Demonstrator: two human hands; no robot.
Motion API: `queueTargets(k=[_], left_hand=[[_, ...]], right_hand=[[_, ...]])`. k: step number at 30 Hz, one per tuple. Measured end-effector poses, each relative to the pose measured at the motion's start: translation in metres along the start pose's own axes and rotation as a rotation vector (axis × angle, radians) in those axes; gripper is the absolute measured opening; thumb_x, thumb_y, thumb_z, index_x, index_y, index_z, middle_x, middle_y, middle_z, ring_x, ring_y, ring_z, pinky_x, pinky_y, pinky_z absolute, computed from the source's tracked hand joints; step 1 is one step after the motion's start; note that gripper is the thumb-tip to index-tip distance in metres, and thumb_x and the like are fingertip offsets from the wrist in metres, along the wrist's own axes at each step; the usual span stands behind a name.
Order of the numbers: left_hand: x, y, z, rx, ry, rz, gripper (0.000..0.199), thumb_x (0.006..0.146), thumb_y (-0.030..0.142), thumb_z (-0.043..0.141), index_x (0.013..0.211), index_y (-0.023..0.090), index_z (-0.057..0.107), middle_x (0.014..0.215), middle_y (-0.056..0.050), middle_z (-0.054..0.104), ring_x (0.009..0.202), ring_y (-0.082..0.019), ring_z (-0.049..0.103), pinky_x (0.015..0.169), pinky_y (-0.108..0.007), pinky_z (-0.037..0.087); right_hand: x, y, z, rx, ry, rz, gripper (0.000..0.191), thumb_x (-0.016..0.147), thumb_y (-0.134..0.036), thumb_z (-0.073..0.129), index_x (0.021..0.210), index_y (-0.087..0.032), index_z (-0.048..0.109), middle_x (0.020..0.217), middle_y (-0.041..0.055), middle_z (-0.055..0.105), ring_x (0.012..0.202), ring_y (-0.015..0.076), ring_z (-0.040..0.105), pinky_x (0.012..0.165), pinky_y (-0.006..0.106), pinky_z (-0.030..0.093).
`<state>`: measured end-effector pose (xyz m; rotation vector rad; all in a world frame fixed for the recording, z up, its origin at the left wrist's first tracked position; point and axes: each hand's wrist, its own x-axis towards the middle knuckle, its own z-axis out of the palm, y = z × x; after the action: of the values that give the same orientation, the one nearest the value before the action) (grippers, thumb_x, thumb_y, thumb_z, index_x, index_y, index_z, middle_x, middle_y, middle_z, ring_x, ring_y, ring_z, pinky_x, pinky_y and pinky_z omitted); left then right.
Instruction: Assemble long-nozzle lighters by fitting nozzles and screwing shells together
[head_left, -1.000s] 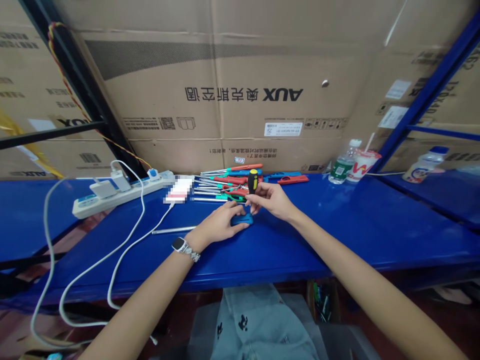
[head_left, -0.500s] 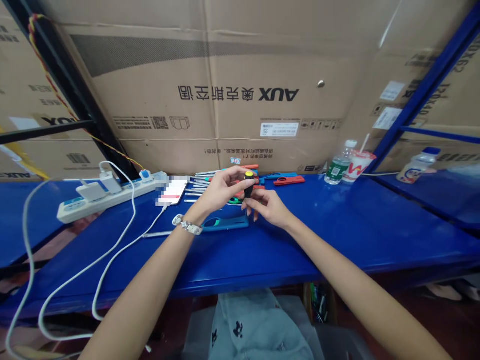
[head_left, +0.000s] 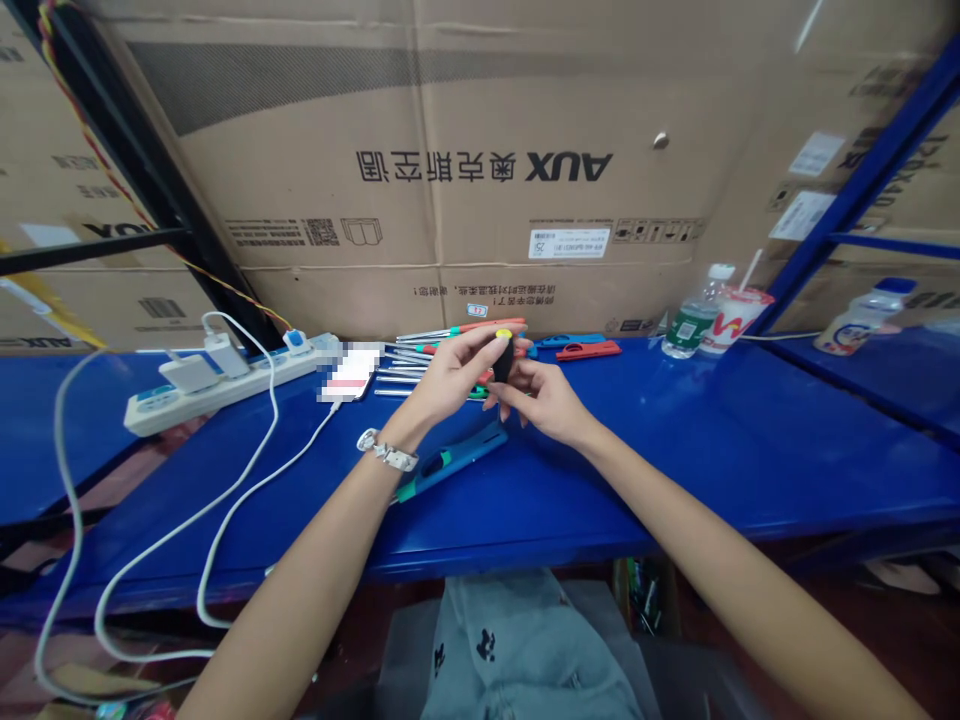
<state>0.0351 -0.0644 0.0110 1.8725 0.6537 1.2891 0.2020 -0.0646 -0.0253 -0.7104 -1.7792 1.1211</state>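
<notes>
A short black screwdriver handle with a yellow cap point(head_left: 502, 358) is held upright in front of me. My left hand point(head_left: 456, 375) grips its upper part, with the thumb near the cap. The fingers of my right hand point(head_left: 541, 400) are pinched at its lower end, where a thin shaft is hard to make out. Under my hands lies a blue and green long-nosed tool point(head_left: 469, 452), tilted on the blue table point(head_left: 645, 450). Behind my hands are several long tools with metal shafts point(head_left: 401, 372) and red or green handles.
A white power strip point(head_left: 225, 388) with plugs and cables stands at the left, beside a phone point(head_left: 351, 372). Red point(head_left: 589, 350) and blue casings lie behind my right hand. A water bottle point(head_left: 686, 325), a cup point(head_left: 727, 322) and another bottle point(head_left: 859, 322) stand at the right.
The blue and green tool below my hands has swung to a steeper slant, its left end nearer to me. Both hands still hold the black handle. The camera view has shifted slightly.
</notes>
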Motion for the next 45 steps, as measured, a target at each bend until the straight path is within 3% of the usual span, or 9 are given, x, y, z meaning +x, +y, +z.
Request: queueTargets(k=[3, 9, 18, 25, 28, 32, 35, 41, 45], left_hand=[[0.000, -0.004, 0.000, -0.053, 0.052, -0.021, 0.028, 0.087, 0.047, 0.073, 0.096, 0.021, 0.069, 0.087, -0.006, 0.071, 0.072, -0.016, 0.066, 0.055, -0.025, 0.051], [0.007, -0.011, 0.015, -0.040, 0.294, 0.084, 0.043, 0.067, 0.038, 0.091, 0.076, 0.020, 0.053, 0.075, 0.002, 0.062, 0.059, -0.008, 0.054, 0.051, -0.021, 0.044], [-0.010, 0.003, 0.007, -0.028, 0.058, -0.001, 0.040, 0.095, 0.054, 0.060, 0.118, 0.022, 0.070, 0.107, -0.010, 0.074, 0.059, -0.011, 0.059, 0.042, -0.022, 0.042], [-0.002, -0.002, 0.019, 0.067, 0.266, 0.091, 0.027, 0.078, 0.041, 0.082, 0.082, 0.019, 0.066, 0.089, -0.004, 0.072, 0.078, -0.016, 0.067, 0.070, -0.030, 0.057], [-0.002, 0.000, 0.018, 0.048, 0.230, 0.079, 0.031, 0.083, 0.049, 0.077, 0.087, 0.020, 0.066, 0.093, -0.006, 0.072, 0.077, -0.016, 0.066, 0.066, -0.028, 0.056], [-0.005, 0.001, 0.008, 0.032, 0.107, 0.032, 0.036, 0.097, 0.054, 0.056, 0.108, 0.022, 0.069, 0.103, -0.010, 0.074, 0.082, -0.018, 0.069, 0.059, -0.026, 0.054], [-0.004, -0.003, 0.005, 0.054, 0.162, 0.021, 0.030, 0.092, 0.049, 0.066, 0.103, 0.021, 0.069, 0.094, -0.007, 0.073, 0.077, -0.017, 0.067, 0.057, -0.025, 0.051], [0.006, -0.009, 0.013, 0.122, 0.400, 0.096, 0.041, 0.070, 0.042, 0.089, 0.076, 0.020, 0.055, 0.075, 0.001, 0.061, 0.065, -0.011, 0.055, 0.058, -0.025, 0.045], [0.001, -0.002, 0.014, 0.120, 0.271, 0.065, 0.030, 0.084, 0.050, 0.076, 0.097, 0.024, 0.066, 0.092, -0.004, 0.068, 0.070, -0.013, 0.059, 0.059, -0.026, 0.048]], right_hand=[[-0.001, -0.002, 0.003, -0.041, -0.031, -0.032, 0.038, 0.087, -0.056, 0.068, 0.088, -0.019, 0.064, 0.080, 0.0067, 0.075, 0.055, 0.0141, 0.061, 0.043, 0.025, 0.044], [0.002, 0.006, 0.015, 0.033, 0.237, -0.005, 0.045, 0.072, -0.054, 0.084, 0.079, -0.023, 0.053, 0.064, -0.0003, 0.069, 0.046, 0.0157, 0.061, 0.040, 0.028, 0.044], [-0.002, -0.007, 0.004, -0.029, -0.091, -0.005, 0.040, 0.086, -0.058, 0.071, 0.086, -0.018, 0.065, 0.084, 0.0062, 0.076, 0.055, 0.0145, 0.066, 0.046, 0.026, 0.049], [0.000, 0.010, 0.014, -0.035, 0.230, -0.022, 0.042, 0.072, -0.053, 0.085, 0.092, -0.023, 0.065, 0.065, -0.0003, 0.066, 0.050, 0.0175, 0.062, 0.046, 0.031, 0.050], [0.003, 0.009, 0.010, -0.019, 0.189, 0.001, 0.042, 0.074, -0.058, 0.081, 0.077, -0.022, 0.059, 0.066, 0.0022, 0.068, 0.051, 0.0173, 0.063, 0.046, 0.030, 0.049], [0.004, 0.000, -0.001, -0.025, 0.046, 0.001, 0.040, 0.083, -0.058, 0.074, 0.087, -0.019, 0.064, 0.081, 0.0054, 0.074, 0.057, 0.0158, 0.066, 0.048, 0.027, 0.048], [0.003, -0.002, -0.001, -0.056, -0.047, -0.015, 0.038, 0.089, -0.057, 0.068, 0.089, -0.019, 0.066, 0.084, 0.0058, 0.074, 0.057, 0.0145, 0.065, 0.051, 0.028, 0.049], [0.007, 0.009, 0.012, -0.025, 0.224, -0.028, 0.044, 0.072, -0.054, 0.084, 0.081, -0.024, 0.054, 0.063, -0.0035, 0.063, 0.048, 0.0158, 0.061, 0.048, 0.030, 0.048], [0.009, 0.006, 0.003, 0.009, 0.116, 0.007, 0.047, 0.074, -0.059, 0.080, 0.074, -0.023, 0.050, 0.069, 0.0007, 0.069, 0.053, 0.0161, 0.064, 0.048, 0.029, 0.048]])
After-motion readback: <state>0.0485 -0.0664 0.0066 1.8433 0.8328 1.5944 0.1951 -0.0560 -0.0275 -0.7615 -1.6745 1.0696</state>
